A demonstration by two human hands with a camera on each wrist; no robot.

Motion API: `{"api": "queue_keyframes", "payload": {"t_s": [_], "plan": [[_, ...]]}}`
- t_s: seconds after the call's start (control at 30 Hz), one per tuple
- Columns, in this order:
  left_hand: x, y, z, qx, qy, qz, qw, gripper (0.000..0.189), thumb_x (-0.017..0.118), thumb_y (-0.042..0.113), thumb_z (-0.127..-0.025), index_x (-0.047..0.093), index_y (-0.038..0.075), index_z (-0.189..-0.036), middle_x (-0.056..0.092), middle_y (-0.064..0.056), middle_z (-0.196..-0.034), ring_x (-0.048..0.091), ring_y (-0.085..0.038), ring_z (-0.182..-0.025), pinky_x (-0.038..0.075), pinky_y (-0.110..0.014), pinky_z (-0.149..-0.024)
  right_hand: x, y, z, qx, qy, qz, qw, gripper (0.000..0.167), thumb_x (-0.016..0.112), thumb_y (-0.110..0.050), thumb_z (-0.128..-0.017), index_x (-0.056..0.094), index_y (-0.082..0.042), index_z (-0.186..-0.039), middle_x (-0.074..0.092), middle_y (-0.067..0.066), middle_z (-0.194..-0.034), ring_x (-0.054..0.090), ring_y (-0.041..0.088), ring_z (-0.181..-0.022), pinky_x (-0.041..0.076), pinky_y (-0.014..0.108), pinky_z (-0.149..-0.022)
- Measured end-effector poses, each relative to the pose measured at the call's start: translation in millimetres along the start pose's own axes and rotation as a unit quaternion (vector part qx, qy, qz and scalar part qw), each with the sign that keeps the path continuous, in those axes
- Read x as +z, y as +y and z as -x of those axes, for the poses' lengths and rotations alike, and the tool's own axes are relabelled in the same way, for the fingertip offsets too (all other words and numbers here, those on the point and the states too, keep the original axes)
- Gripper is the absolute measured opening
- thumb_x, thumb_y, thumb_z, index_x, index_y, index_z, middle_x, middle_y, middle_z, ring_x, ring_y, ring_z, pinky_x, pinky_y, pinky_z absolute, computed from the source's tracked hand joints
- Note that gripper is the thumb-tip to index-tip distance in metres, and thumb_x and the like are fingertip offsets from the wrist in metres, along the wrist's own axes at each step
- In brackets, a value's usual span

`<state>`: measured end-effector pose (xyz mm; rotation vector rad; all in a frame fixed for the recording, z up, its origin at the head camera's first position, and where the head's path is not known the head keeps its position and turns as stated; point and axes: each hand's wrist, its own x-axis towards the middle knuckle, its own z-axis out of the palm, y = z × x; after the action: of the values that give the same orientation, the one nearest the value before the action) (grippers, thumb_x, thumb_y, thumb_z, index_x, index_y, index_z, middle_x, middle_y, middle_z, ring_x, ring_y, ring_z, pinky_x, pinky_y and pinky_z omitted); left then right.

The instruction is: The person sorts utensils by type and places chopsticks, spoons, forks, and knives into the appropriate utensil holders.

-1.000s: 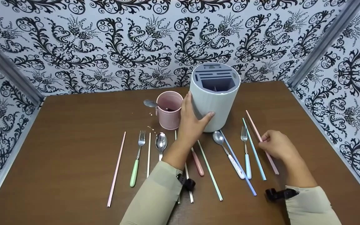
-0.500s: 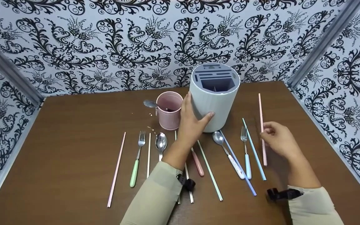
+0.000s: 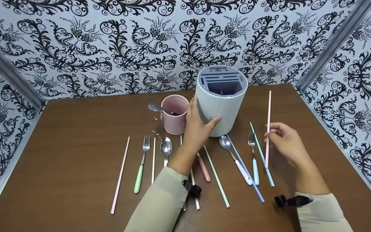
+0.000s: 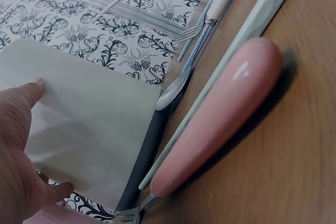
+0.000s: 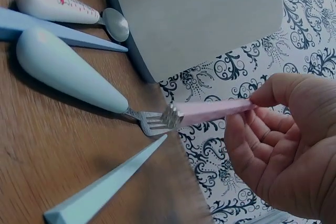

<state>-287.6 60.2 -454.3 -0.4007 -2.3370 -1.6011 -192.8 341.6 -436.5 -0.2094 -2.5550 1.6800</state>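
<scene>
chopstick [image 3: 268,117], pink, is up above the table [image 3: 69,145] where your right hand [image 3: 283,141] pinches it, likely for fine control; your left hand [image 3: 199,129] spreads against the holder [image 3: 226,111] beside the cup [image 3: 174,124], probably steadying it.

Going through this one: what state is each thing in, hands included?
holder, upright, nothing sticking out
cup, upright, spoon head past its rim
held pink chopstick, lifted off table
left hand, spread against holder
right hand, pinching that chopstick
other chopsticks, lying on table
green fork, lying
blue fork, lying
pink fork, lying
white spoon, lying
big spoon, lying, partly hidden
</scene>
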Motion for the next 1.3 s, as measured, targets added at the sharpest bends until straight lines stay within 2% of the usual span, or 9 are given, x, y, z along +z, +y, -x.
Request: {"api": "queue_keyframes", "payload": {"t_s": [0.2,0.33,0.47,0.6,0.87,1.1,1.3], "plan": [[-0.2,0.2,0.4,0.001,0.001,-0.001,1.0,0.106,0.086,0.036,-0.085,0.022,0.008,-0.165,0.032,-0.017,-0.166,0.031,-0.029,-0.156,0.03,-0.045,-0.128,5.7,-2.1,-0.9,-0.021,0.018,-0.033,0.999,0.026,0.055,-0.003,-0.103,0.058,0.004,-0.128,0.07,-0.006,-0.088,0.069,0.008,-0.076,0.059,0.024,-0.067],[0.3,0.7,0.2,0.002,0.0,-0.003,1.0,0.106,0.086,0.037,-0.085,0.022,0.007,-0.165,0.032,-0.017,-0.166,0.031,-0.03,-0.155,0.03,-0.045,-0.128,8.0,-7.0,-0.7,-0.021,0.036,-0.097,0.9944,0.021,0.056,-0.001,-0.102,0.063,-0.005,-0.121,0.071,-0.003,-0.087,0.07,0.009,-0.076,0.059,0.023,-0.066],[0.4,1.5,0.2,-0.001,-0.001,-0.005,1.0,0.106,0.086,0.038,-0.085,0.022,0.008,-0.165,0.031,-0.017,-0.167,0.031,-0.03,-0.156,0.03,-0.044,-0.128,10.4,-14.3,0.8,-0.032,0.052,-0.181,0.9816,0.021,0.056,0.002,-0.101,0.066,-0.01,-0.115,0.071,0.002,-0.086,0.071,0.011,-0.074,0.059,0.022,-0.064],[0.4,2.4,0.5,-0.005,-0.003,-0.006,1.0,0.107,0.085,0.039,-0.085,0.021,0.009,-0.165,0.031,-0.016,-0.167,0.03,-0.03,-0.156,0.029,-0.045,-0.128,13.3,-24.7,2.0,-0.043,0.064,-0.233,0.9693,0.02,0.056,0.002,-0.101,0.065,-0.009,-0.114,0.071,0.003,-0.086,0.07,0.012,-0.073,0.058,0.022,-0.063],[0.2,4.7,0.9,-0.013,-0.005,-0.012,0.9998,0.106,0.085,0.038,-0.085,0.022,0.009,-0.165,0.031,-0.015,-0.168,0.029,-0.03,-0.157,0.028,-0.044,-0.129,17.3,-54.6,-2.3,-0.067,0.081,-0.292,0.9504,0.021,0.057,0.006,-0.1,0.065,-0.005,-0.115,0.071,0.004,-0.086,0.07,0.013,-0.072,0.057,0.023,-0.063],[-0.5,4.8,0.7,-0.006,-0.005,-0.017,0.9998,0.104,0.085,0.037,-0.086,0.023,0.007,-0.164,0.031,-0.018,-0.168,0.027,-0.031,-0.158,0.026,-0.045,-0.13,17.2,-81.9,-9.5,-0.072,0.113,-0.365,0.9212,0.019,0.056,0.009,-0.099,0.062,0.0,-0.114,0.069,0.008,-0.088,0.071,0.017,-0.072,0.06,0.025,-0.064],[-1.3,5.2,0.8,-0.008,-0.003,-0.016,0.9998,0.105,0.085,0.037,-0.086,0.022,0.008,-0.164,0.031,-0.017,-0.168,0.027,-0.031,-0.158,0.026,-0.045,-0.13,15.8,-102.5,-17.7,-0.096,0.122,-0.394,0.9061,0.019,0.058,0.009,-0.098,0.059,0.002,-0.116,0.069,0.011,-0.09,0.07,0.019,-0.073,0.061,0.027,-0.063]]}}
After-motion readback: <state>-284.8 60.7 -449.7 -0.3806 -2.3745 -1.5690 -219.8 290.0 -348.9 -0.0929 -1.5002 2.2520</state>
